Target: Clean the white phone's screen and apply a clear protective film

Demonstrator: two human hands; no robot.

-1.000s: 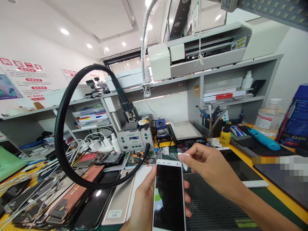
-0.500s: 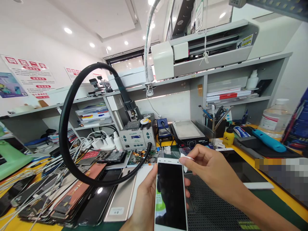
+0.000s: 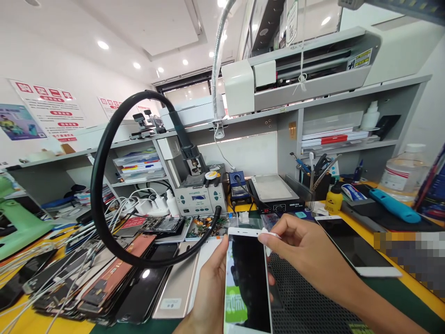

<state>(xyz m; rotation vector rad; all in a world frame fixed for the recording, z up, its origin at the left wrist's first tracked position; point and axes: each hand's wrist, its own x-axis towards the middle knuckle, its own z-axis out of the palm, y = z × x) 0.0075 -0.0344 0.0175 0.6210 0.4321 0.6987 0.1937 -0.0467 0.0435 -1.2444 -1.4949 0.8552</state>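
R grip: thumb + fingertips pinched tight, no real gap, w/ a white wipe btwn them (tissue or cloth, can't tell). L grip: curled round the white phone, thumb along its L edge, fingertips showing past its R edge.

Key relation: phone lies L of and below R grip, on the wearer's side, its top R corner right at R fingertips. Long axis runs from that top end back toward wearer, approx. upright in view; R grip comes in from the R, so its pinch meets the phone crosswise. L grip is nearer overall, as it has the phone; R grip is near only the top end. Can't tell if wipe presses on the edge or sits just beside it.

Perf. black mat is below R grip, on the desk. 2nd phone, white-framed, lies R of R grip, apart. Gold phone is L of L grip, face down.
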